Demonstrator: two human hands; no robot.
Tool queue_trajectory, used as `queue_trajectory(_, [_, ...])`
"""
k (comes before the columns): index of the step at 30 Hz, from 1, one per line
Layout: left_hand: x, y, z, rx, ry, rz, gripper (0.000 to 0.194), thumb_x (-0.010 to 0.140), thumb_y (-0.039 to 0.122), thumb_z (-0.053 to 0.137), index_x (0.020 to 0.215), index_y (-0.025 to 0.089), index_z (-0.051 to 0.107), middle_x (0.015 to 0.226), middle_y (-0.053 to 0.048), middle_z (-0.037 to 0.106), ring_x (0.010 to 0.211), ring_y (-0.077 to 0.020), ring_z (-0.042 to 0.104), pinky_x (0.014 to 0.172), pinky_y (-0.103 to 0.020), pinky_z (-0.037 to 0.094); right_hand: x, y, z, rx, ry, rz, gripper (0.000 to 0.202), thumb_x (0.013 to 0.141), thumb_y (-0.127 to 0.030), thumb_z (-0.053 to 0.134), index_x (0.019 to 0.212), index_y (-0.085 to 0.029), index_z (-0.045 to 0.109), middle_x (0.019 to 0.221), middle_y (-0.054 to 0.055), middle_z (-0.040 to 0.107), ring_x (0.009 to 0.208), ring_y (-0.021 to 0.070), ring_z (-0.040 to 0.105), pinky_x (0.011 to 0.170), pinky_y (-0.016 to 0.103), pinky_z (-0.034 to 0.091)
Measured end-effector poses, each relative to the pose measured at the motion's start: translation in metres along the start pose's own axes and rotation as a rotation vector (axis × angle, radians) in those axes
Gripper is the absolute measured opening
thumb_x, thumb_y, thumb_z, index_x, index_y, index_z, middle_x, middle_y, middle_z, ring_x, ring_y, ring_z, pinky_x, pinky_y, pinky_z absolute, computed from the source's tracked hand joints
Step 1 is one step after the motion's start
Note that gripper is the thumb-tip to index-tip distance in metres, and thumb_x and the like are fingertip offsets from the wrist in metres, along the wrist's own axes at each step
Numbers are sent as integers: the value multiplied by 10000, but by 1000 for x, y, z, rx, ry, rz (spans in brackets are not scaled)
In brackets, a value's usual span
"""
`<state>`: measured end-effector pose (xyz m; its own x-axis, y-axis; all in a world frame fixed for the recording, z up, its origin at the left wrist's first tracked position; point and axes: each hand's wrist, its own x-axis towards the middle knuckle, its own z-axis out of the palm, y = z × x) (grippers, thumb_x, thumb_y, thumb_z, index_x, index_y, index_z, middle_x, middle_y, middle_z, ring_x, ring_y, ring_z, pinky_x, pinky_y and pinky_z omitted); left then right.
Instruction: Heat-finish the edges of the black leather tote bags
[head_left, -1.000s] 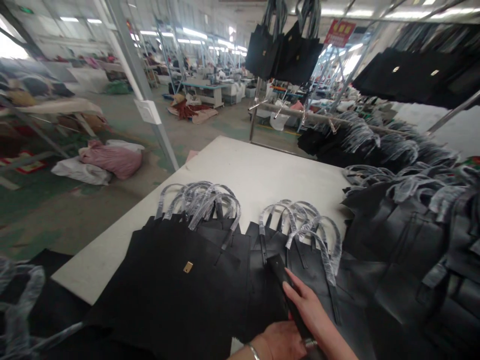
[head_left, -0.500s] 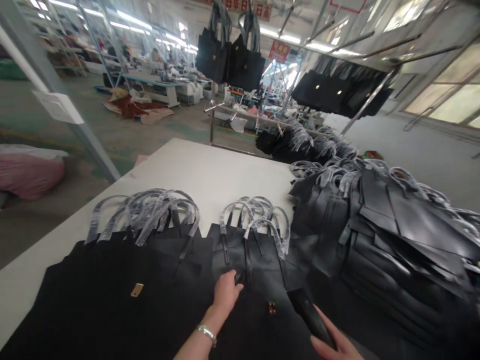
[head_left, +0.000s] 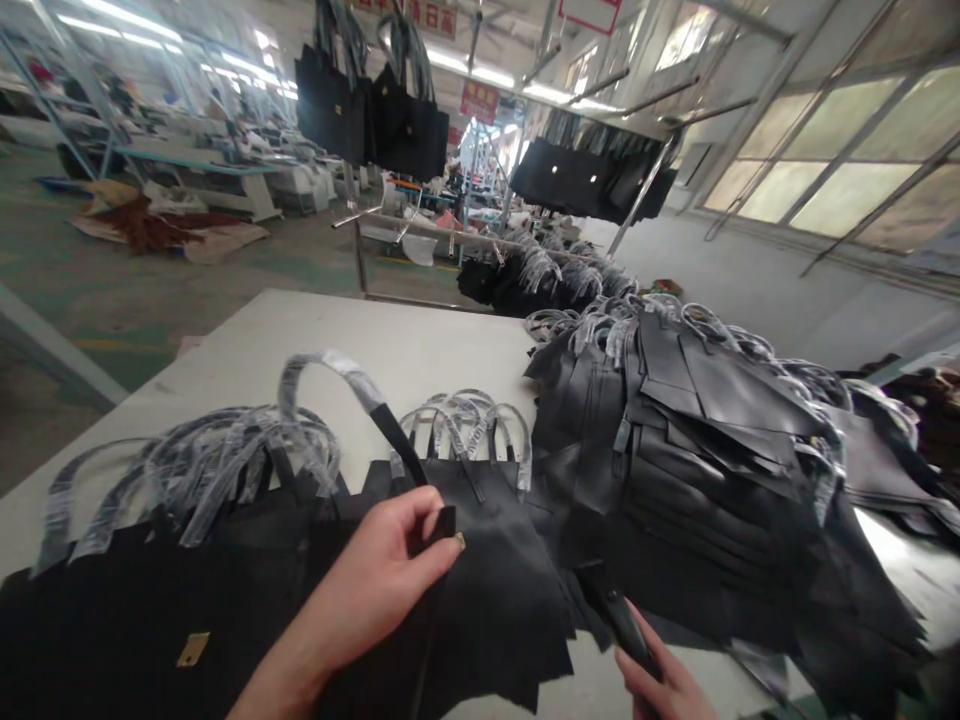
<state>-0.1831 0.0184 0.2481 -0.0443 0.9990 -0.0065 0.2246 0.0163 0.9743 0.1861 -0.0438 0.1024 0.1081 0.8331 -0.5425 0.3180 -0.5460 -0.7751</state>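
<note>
My left hand [head_left: 379, 565] grips a black bag panel near its top edge, fingers closed round it. The panel's handle [head_left: 334, 372], sheathed in clear plastic, arches up beyond the fingers. A small bit of gold metal shows at my thumb. My right hand [head_left: 664, 668] is closed on a black-handled tool [head_left: 628, 630]; its dark head merges with the leather behind, so its kind is unclear. Left of my hands lies a stack of black panels [head_left: 97, 610] with a gold clasp plate [head_left: 193, 649]. Another black stack [head_left: 502, 560] sits between my hands.
A high pile of black leather panels [head_left: 690, 490] covers the table's right side. The white tabletop [head_left: 300, 325] shows beyond the stacks. Finished black bags [head_left: 405, 125] hang from a metal rack [head_left: 637, 205]. Sewing stations [head_left: 217, 165] stand farther back.
My left hand has lifted a panel and its handle off the middle stack, bringing it nearer and leftward. The right hand still holds the tool. The view has turned right.
</note>
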Motion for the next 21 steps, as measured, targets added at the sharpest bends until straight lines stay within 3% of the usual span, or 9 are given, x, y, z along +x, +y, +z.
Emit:
queue_trajectory(2, [8, -35, 44, 170, -154, 67, 213, 711, 150, 576, 594, 197, 405, 555, 69, 407, 547, -94, 392, 531, -211, 272, -1, 1, 1, -24, -10, -10, 946, 762, -598, 575, 1502, -184, 158, 468, -80, 475, 412, 140, 505, 434, 239, 372])
queue_trajectory(5, [8, -111, 110, 323, -142, -15, 215, 667, 60, 516, 599, 203, 370, 561, 71, 394, 550, -99, 402, 537, -229, 266, -1, 0, 6, -30, -30, -10, 926, 762, -586, 576, 1503, -206, 171, 511, -75, 489, 415, 130, 513, 422, 228, 371])
queue_trajectory(8, [-10, -174, 147, 339, -160, -62, 159, 733, 88, 506, 667, 205, 420, 631, 49, 452, 577, -113, 460, 570, -232, 340, 0, -4, 17, -42, -71, -9, 914, 756, -566, 572, 1500, -199, 189, 534, -77, 485, 398, 114, 498, 401, 217, 374])
queue_trajectory(11, [-33, -204, 153, 342, -189, 17, 89, 856, 209, 484, 768, 203, 492, 777, -2, 528, 675, -140, 528, 647, -258, 418, 2, -8, 30, -67, -131, 10, 881, 742, -540, 573, 1486, -199, 246, 547, -77, 489, 373, 97, 479, 378, 207, 374])
queue_trajectory(15, [-48, -220, 151, 501, -215, 274, 202, 887, 370, 536, 1013, 214, 566, 1044, -72, 574, 957, -221, 566, 845, -345, 472, 7, -11, 46, -78, -203, 70, 812, 755, -460, 559, 1472, -198, 284, 576, -69, 519, 350, 79, 462, 342, 184, 345])
queue_trajectory(18, [-51, -226, 156, 689, -225, 357, 328, 862, 322, 588, 1175, 235, 544, 1196, -77, 546, 1108, -260, 516, 963, -405, 441, 9, -11, 52, -101, -232, 82, 756, 769, -394, 556, 1463, -221, 309, 584, -71, 528, 337, 66, 445, 334, 173, 342])
queue_trajectory(21, [-52, -226, 160, 788, -258, 360, 355, 863, 251, 574, 1215, 251, 531, 1201, -68, 537, 1085, -250, 514, 947, -402, 450, 11, -5, 50, -120, -228, 91, 731, 784, -380, 551, 1460, -229, 319, 580, -67, 539, 335, 67, 452, 331, 169, 345])
